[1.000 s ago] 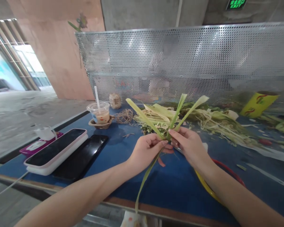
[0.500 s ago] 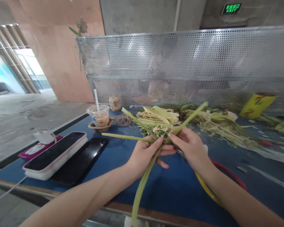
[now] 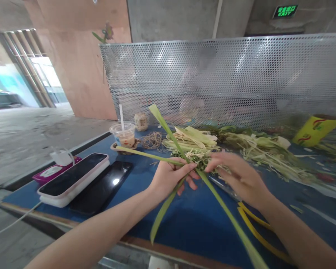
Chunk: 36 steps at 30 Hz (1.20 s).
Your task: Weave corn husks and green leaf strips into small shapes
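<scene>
Your left grip [image 3: 170, 177] pinches long, flat, pale-green leaf strips [image 3: 201, 175] where they cross; your right grip [image 3: 238, 175] is loosely spread nearby.

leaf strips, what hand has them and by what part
The left hand pinches the green leaf strips near where they cross, between thumb and fingers; the right hand holds nothing visible.

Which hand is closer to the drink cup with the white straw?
The left one. The left hand pinches leaf strips to the right of the cup; the right hand is farther right, on the left hand's far side from it.
</scene>
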Tool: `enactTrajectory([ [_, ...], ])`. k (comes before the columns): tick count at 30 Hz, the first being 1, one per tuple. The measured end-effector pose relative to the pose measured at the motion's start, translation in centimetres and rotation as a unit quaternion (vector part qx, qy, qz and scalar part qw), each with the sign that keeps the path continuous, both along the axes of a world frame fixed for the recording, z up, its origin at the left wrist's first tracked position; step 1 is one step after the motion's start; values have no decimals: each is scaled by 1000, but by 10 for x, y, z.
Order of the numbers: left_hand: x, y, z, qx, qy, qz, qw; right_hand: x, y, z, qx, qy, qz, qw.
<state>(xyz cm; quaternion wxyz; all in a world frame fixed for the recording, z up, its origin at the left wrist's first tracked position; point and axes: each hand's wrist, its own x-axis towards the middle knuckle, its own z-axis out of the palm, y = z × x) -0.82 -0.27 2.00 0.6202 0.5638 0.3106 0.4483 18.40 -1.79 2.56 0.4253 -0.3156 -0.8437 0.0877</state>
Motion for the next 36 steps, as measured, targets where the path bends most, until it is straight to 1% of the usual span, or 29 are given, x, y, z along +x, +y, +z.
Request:
enactTrajectory([
  [1, 0, 0, 1, 0, 21, -27, 999, 0, 2, 3, -20, 36, -15, 999],
  [3, 1, -1, 1, -10, 53, -90, 994, -6, 5, 8, -97, 94, -23, 991],
  [5, 4, -3, -1, -28, 62, -131, 989, -15, 6, 10, -188, 100, -27, 977],
  [7, 8, -4, -3, -52, 44, -130, 989, -23, 6, 8, -231, 92, -51, 967],
  [9, 11, -4, -3, -77, 22, -109, 991, -26, 7, 4, -247, 111, -89, 959],
  [11, 11, -4, -3, -99, 0, -95, 990, -25, 9, -1, -285, 141, -121, 940],
  [13, 10, -5, -1, -119, -22, -96, 988, -22, 12, -4, -343, 155, -130, 918],
  [14, 9, -5, 0, -131, -32, -101, 986, -21, 13, -4, -360, 150, -133, 911],
  [16, 7, -5, 3, -156, -47, -111, 980, -18, 12, -1, -350, 120, -151, 917],
  [18, 6, -5, 4, -178, -50, -112, 976, -16, 7, 5, -302, 81, -181, 933],
  [20, 5, -3, 5, -181, -56, -105, 976, -15, 2, 12, -266, 59, -197, 942],
  [23, 4, 0, 3, -162, -75, -95, 979, -15, -4, 15, -270, 47, -171, 946],
  [28, 5, 2, 1, -165, -74, -46, 982, -16, -3, 7, -283, 52, -103, 952],
  [30, 5, 2, 0, -160, -65, -42, 984, -17, -2, 5, -282, 40, -84, 955],
  [33, 4, 2, -2, -143, -42, -44, 988, -18, -4, 3, -254, 21, -70, 964],
  [36, 1, 4, -3, -129, -27, -42, 990, -17, -7, 3, -186, -20, -87, 979],
])
